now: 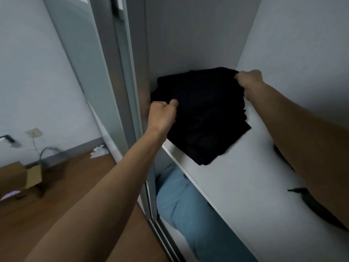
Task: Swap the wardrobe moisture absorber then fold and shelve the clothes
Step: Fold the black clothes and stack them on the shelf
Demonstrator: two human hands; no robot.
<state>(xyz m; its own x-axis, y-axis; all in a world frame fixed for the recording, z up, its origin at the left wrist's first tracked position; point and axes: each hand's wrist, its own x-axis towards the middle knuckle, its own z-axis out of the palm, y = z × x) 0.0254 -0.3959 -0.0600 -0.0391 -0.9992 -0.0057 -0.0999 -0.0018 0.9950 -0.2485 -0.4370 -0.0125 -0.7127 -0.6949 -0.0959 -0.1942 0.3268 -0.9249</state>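
Left hand (162, 114) and right hand (247, 80) each pinch an opposite edge of folded black clothes (204, 114), keeping the stack square while it sits on the white shelf (245, 167).

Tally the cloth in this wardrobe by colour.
Black: 1, folded garment on the shelf, held by left hand and right hand.
Blue: 1, bundle under the shelf.
Total: 2, leaving out the unclear dark shape further right on the shelf.
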